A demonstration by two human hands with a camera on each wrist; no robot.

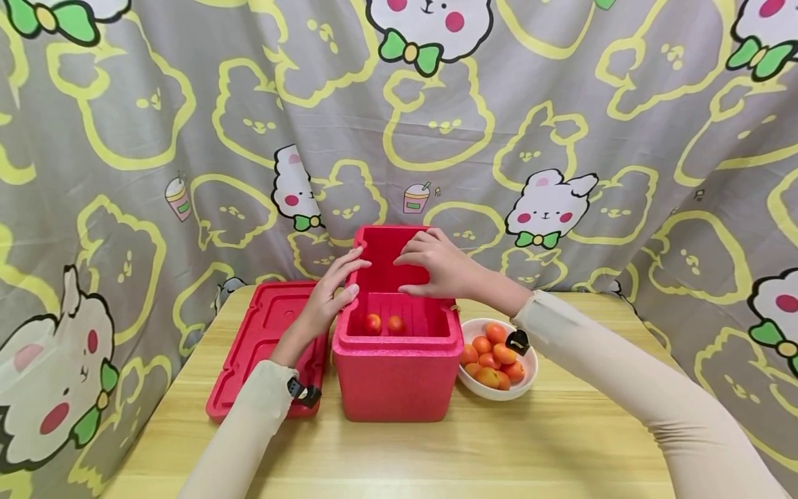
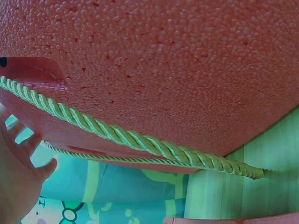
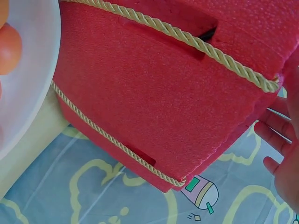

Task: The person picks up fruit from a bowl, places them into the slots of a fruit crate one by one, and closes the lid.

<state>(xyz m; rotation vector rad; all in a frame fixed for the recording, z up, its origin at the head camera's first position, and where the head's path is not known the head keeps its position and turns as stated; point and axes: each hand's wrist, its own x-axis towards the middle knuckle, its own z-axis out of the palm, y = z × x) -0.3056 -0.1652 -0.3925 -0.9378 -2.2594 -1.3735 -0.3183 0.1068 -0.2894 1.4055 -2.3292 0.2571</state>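
A red foam box [image 1: 394, 388] stands open at the middle of the table, with two small tomatoes [image 1: 373, 324] on its floor. Over the opening, my right hand [image 1: 439, 267] has its fingers loosely bent, and I see nothing between fingers and thumb. My left hand [image 1: 327, 298] lies at the box's left rim with the fingers spread, apparently touching it. To the right of the box, a white bowl [image 1: 526, 378] holds several orange-red tomatoes [image 1: 489, 377]. Twisted gold cord [image 2: 140, 138] runs along the box's side in the left wrist view.
The red lid [image 1: 274, 305] lies flat on the wooden table [image 1: 548, 450], left of the box and partly under my left forearm. A patterned curtain [image 1: 349, 125] hangs behind and around the table. Cord [image 3: 168, 29] also crosses the box's right side near a slot.
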